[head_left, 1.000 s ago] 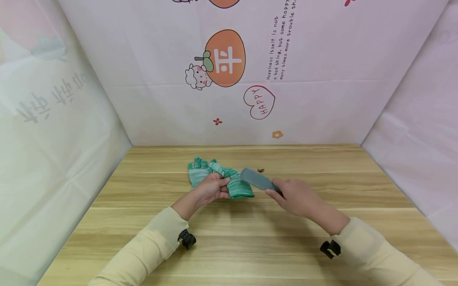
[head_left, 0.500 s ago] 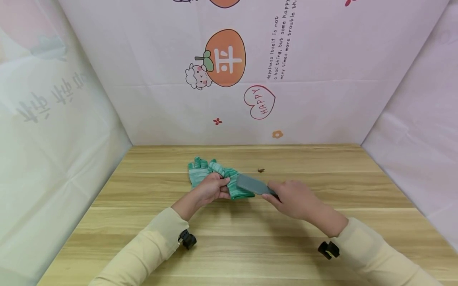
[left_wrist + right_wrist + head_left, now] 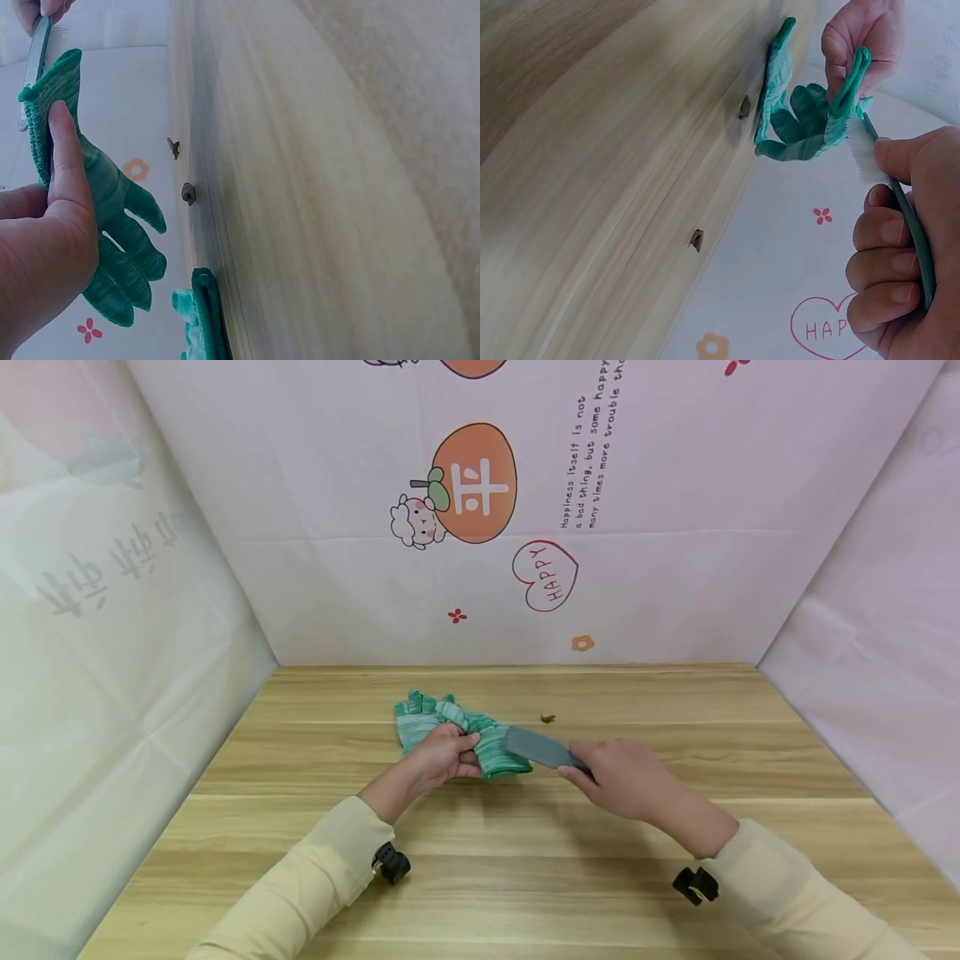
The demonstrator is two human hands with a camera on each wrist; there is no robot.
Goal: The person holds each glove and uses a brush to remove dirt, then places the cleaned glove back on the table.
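My left hand pinches a green knitted glove near its cuff, thumb on top. In the left wrist view the held glove hangs above the tabletop, its fingers dangling. A second glove of the same kind lies on the table behind it. My right hand grips a grey-green brush by its handle. The brush's white bristles face the held glove, and its head lies by the cuff. Whether bristles and fabric touch, I cannot tell.
Dark brown bits lie on the wood-grain table: one brown scrap beyond the brush, and another brown bit nearer the lying glove. White printed cloth walls the back and both sides.
The brush moved left and down over the held glove's cuff, then back slightly to the right. My left hand and both gloves have stayed nearly still.
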